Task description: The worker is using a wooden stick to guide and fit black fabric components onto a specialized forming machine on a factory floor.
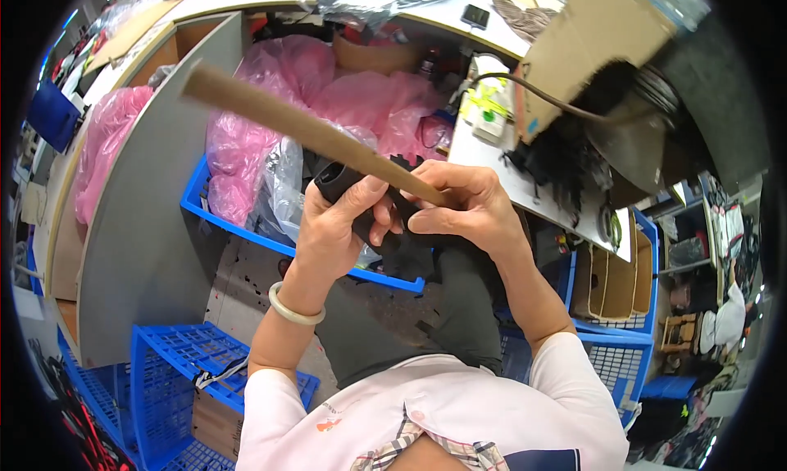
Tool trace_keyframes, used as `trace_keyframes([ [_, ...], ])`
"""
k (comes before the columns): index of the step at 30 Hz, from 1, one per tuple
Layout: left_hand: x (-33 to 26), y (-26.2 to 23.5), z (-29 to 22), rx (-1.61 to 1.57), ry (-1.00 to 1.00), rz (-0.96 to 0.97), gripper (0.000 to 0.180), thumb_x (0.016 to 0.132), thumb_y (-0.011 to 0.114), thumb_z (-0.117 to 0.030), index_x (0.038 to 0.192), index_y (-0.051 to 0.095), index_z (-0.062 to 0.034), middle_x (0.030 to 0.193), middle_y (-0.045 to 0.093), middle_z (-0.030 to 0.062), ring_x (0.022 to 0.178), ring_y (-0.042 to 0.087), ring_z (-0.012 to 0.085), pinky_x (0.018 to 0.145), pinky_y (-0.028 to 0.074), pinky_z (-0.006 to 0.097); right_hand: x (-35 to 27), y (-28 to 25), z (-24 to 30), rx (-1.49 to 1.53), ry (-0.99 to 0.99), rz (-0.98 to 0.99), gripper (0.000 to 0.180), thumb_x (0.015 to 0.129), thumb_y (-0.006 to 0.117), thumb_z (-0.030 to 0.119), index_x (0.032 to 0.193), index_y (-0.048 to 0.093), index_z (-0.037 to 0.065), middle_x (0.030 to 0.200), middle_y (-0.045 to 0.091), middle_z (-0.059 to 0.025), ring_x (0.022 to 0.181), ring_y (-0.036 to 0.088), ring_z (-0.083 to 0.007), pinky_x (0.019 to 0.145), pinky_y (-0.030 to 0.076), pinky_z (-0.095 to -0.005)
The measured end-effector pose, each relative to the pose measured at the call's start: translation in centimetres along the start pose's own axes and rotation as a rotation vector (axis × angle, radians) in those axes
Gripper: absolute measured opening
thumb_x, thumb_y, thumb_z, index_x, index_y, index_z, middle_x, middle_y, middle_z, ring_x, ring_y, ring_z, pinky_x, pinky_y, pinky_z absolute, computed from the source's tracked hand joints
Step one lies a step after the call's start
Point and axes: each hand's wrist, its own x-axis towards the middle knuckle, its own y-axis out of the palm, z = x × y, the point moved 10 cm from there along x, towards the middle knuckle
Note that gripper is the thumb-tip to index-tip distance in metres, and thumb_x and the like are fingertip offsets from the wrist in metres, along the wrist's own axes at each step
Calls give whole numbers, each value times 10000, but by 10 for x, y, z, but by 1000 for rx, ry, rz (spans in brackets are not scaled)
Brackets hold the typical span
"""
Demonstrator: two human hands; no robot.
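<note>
A long, flat wooden stick slants up to the left in front of me. My right hand pinches its lower end between thumb and fingers. My left hand is closed round a black item with a rounded, tube-like end; its kind cannot be made out. More dark material hangs between the two hands, partly hidden by the fingers. The stick crosses in front of the black item; whether they touch is unclear.
Beyond my hands, a blue crate holds pink plastic bags. A grey panel stands at left. A white worktable with a machine and a cardboard box is at right. Blue crates flank my legs.
</note>
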Motion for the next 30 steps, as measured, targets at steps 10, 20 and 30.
trace_keyframes([
  [10,-28,138,3,622,180,279,131,795,715,-64,837,604,-7,675,590,-3,546,519,32,468,401,173,-107,-45,31,362,-194,-184,289,692,716,-54,951,616,25,981,587,-69,856,577,-95,630,476,-171],
  [20,-18,177,20,904,60,340,127,831,674,-98,806,595,-1,658,574,25,543,507,65,511,410,213,-149,-87,58,73,-371,-389,162,706,726,28,866,700,22,903,616,-18,671,507,-27,537,362,-172],
  [30,5,77,121,-691,-383,-259,154,895,577,-58,930,473,50,832,548,140,754,600,257,803,533,421,-167,-101,48,-272,-271,-628,94,670,684,-5,764,694,-3,729,632,-52,595,571,-101,540,430,-232],
])
